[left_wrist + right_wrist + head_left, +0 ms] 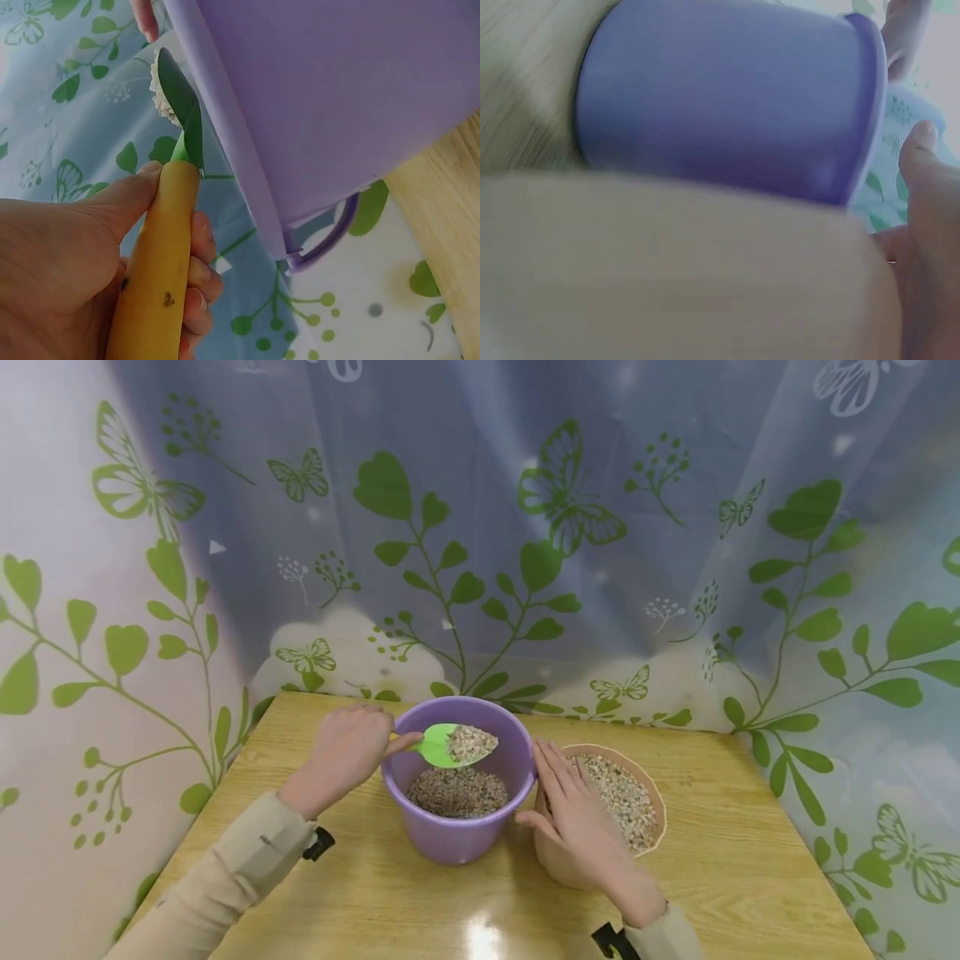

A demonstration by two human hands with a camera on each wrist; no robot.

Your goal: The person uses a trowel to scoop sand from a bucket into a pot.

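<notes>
My left hand grips the yellow handle of a small toy shovel with a green blade. The blade carries a heap of pale gravel-like bits above the mouth of a purple bucket. Darker gravel-like bits cover the bucket's bottom. My right hand has its fingers straight, with the fingertips right at the bucket's right rim. Under that palm stands a beige tub, full of pale bits and partly hidden by the hand.
Both containers stand on a wooden table. A curtain printed with leaves and butterflies hangs close behind the table's back edge and along both sides. The bucket's purple handle hangs at its side in the left wrist view.
</notes>
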